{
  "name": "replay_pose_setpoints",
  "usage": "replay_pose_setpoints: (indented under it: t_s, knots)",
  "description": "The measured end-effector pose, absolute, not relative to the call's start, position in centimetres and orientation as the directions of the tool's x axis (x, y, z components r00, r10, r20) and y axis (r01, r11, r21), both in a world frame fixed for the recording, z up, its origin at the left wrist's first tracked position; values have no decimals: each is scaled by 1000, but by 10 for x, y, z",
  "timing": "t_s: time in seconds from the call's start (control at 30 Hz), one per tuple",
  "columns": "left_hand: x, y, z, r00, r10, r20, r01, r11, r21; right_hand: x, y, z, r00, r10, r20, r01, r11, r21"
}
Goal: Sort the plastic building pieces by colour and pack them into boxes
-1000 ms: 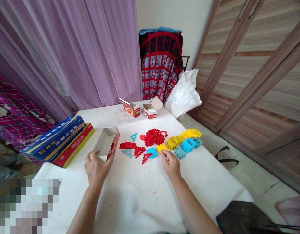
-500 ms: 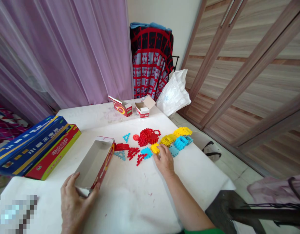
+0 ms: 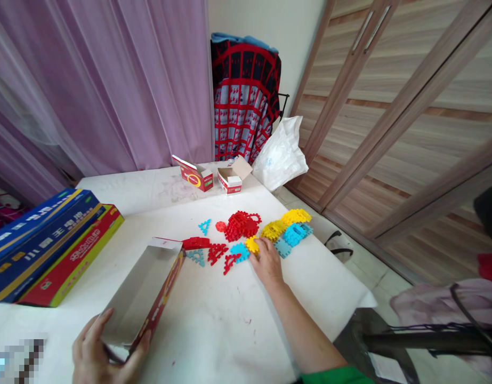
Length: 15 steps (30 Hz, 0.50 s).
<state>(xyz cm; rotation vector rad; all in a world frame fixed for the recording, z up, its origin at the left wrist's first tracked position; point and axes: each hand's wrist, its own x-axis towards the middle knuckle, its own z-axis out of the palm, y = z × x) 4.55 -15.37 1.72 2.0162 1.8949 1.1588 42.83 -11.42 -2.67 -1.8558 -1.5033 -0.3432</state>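
Note:
My left hand [image 3: 107, 346] grips the near end of an open cardboard box [image 3: 144, 293], grey inside with red printed sides; its visible interior is bare. My right hand [image 3: 267, 264] has its fingertips on a small yellow toothed building piece [image 3: 252, 245] on the table. Beside it lie a blue toothed piece [image 3: 240, 253] and red triangular pieces [image 3: 217, 254]. A heap of red pieces [image 3: 241, 225] sits behind. To the right are rows of yellow pieces [image 3: 273, 230] and blue pieces [image 3: 295, 234]. A red block-like piece [image 3: 196, 243] lies near the box's far end.
Blue boxes [image 3: 46, 234] and a red-and-green box [image 3: 75, 253] stand at the table's left. Two small red-and-white cartons, one upright carton [image 3: 196, 177] and one open carton [image 3: 230, 184], stand at the back near a white plastic bag [image 3: 280, 154]. The white table [image 3: 225, 330] ends at the right.
My left hand has drawn the box toward me and to the left. My right hand stays at the yellow piece. The view has shifted slightly.

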Motion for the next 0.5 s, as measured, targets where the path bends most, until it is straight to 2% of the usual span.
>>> replay_pose_setpoints:
  t_s: [0.2, 0.37, 0.5]
  knots:
    - [54, -150, 19, -42, 850, 525, 820, -271, 504, 432, -114, -33, 320, 712, 625, 908, -41, -418]
    - [54, -151, 15, -39, 814, 579, 815, -309, 490, 435, -114, -38, 369, 691, 621, 875, -33, -483]
    - [56, -153, 16, -42, 824, 565, 813, -301, 499, 437, -115, -39, 406, 691, 599, 841, -26, -540]
